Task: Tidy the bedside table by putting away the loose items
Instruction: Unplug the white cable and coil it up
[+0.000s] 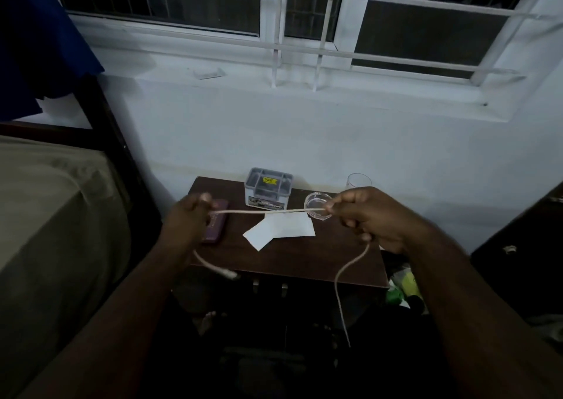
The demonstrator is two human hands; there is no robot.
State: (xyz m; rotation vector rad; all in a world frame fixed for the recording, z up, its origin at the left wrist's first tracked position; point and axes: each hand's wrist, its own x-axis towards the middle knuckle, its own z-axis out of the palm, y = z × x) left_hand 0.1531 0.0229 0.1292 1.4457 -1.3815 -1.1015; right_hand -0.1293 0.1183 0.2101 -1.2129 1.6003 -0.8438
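Note:
A white charging cable (pixel 268 212) is stretched level between both hands above the dark wooden bedside table (pixel 292 258). My left hand (pixel 190 219) grips one part of it; a short end with a plug hangs below that hand. My right hand (pixel 362 216) pinches the other part, and the long tail droops from it toward the floor. On the table lie a purple phone (pixel 217 231), partly hidden by my left hand, white paper (pixel 280 229), a grey compartment organiser box (pixel 268 190), a glass ashtray (pixel 318 205) and a clear drinking glass (pixel 359 181).
A bed with an olive cover (pixel 51 209) stands at the left beside a dark frame. A white wall and barred window (pixel 304 33) are behind the table. Green and yellow items (pixel 405 289) lie on the floor at the right, beside dark furniture (pixel 524 246).

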